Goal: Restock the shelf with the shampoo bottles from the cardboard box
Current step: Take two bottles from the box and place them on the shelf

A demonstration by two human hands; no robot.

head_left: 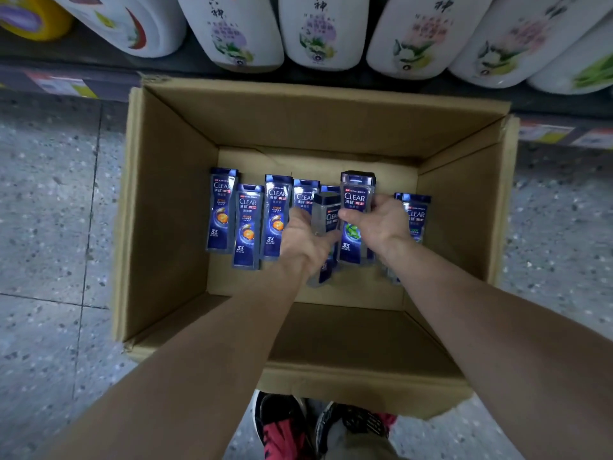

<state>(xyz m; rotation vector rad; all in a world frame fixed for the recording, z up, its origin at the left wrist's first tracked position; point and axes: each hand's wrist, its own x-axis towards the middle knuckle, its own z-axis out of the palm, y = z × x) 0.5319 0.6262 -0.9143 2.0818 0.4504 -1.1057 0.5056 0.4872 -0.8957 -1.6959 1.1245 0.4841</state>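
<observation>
The left hand (298,237) clasps one slim glossy blue-labelled plastic shampoo bottle (326,210) inside the brown cardboard box (172,200), the right hand (381,220) a second bottle (356,194); both seem light, rigid, slick, best gripped mid-body.

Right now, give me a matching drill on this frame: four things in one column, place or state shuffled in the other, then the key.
1 left hand
2 right hand
3 leftmost blue bottle
4 white bottles

A on the shelf beyond the cardboard box
B grips the green-leaf bottle
C in the box, untouched, orange on its label
D grips the half-hidden bottle

Pairs: 1-D, 2-B, 3-C, 4-A.
</observation>
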